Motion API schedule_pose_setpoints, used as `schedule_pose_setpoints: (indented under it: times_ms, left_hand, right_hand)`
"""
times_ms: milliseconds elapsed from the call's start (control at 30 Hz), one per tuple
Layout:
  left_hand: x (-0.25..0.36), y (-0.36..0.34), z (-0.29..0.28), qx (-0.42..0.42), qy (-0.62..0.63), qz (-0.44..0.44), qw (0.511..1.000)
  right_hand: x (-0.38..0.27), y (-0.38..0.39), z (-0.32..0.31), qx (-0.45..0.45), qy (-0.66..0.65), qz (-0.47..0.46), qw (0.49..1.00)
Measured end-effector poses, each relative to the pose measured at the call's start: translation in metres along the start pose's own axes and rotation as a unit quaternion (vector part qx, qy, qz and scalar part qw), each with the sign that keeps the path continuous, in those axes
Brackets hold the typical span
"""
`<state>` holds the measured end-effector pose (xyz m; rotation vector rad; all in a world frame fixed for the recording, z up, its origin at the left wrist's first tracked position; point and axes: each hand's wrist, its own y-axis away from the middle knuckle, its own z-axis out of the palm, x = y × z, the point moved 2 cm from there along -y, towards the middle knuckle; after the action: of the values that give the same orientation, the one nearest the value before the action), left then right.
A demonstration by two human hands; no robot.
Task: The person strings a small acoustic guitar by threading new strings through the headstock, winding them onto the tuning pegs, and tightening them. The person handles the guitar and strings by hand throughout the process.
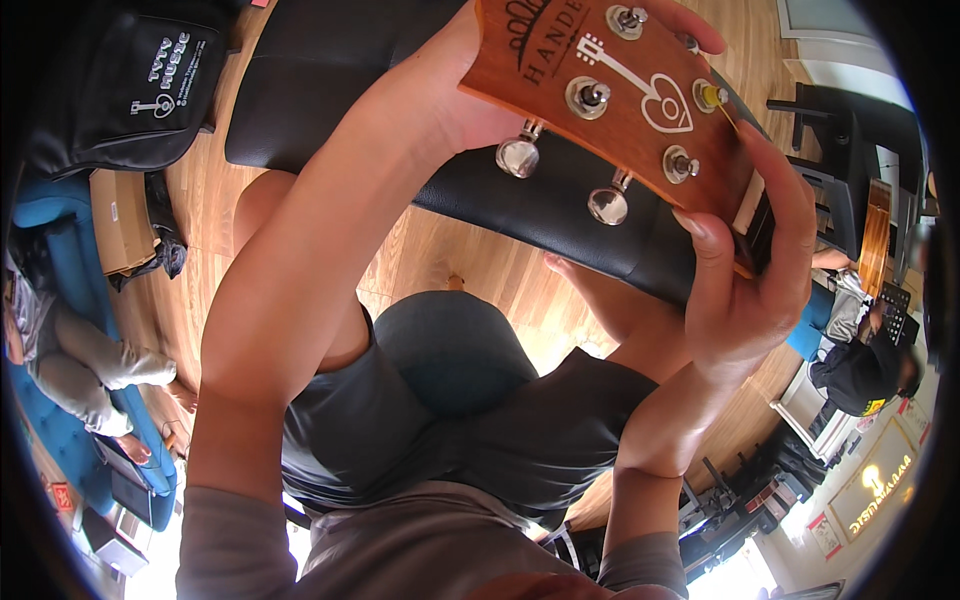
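Two of our hands hold one small wooden instrument up close to our face. Under both hands we see a wide wooden floor (200,200). Across it, just below our hands, lies a long black padded bench (330,90). Down past our wrists are our own knees in dark grey shorts (460,400). Far off to the left of our left hand, a person in light trousers (90,370) sits on a blue seat (50,215). Above that person, well away from our left hand, rests a black soft bag (130,90) with white marks on it. Far to the right of our right hand, another person in a black top (862,375) bends over.

Now the thing we hold. It is the orange-brown headstock (640,100) of the instrument, with a white heart-and-key picture painted on it. It sits right between our two hands, tilted down to the right.

Our left hand (460,95) wraps around the left side of the headstock, fingers curled over the top edge, holding it tight. Our right hand (745,270) grips the lower right end, where the neck starts, with the thumb pressed on the front and the fingers bent around the back.

Smallest of all are the shiny tuning pegs. One round silver knob (518,156) hangs just beside our left palm. Another silver knob (608,205) hangs between both hands. One yellow peg tip (712,95) sits near our right fingertips.
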<state>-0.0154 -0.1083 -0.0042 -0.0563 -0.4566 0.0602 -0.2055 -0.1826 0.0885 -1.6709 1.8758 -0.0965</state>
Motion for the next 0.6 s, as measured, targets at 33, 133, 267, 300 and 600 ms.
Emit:
schedule_pose_setpoints:
  times_ms: [33,133,267,300,600]
  left_hand:
    - [0.002,0.001,0.002,0.027,-0.016,-0.004,1.0]
    - [0.007,0.002,0.003,0.038,-0.015,-0.017,0.999]
    - [0.023,0.022,0.036,0.288,-0.099,-0.062,0.95]
    - [0.024,0.025,0.036,0.278,-0.105,-0.052,0.953]
    - [0.033,0.043,0.026,0.199,-0.14,0.067,0.968]
  right_hand:
    - [0.002,0.0,0.0,-0.004,-0.007,-0.001,1.0]
    - [0.004,-0.002,-0.003,-0.009,-0.026,-0.001,1.0]
    - [0.002,-0.003,-0.004,-0.017,-0.033,0.01,0.999]
    - [0.0,-0.004,-0.003,-0.006,-0.031,0.014,0.999]
    - [0.012,-0.005,0.01,0.039,-0.008,-0.002,0.999]
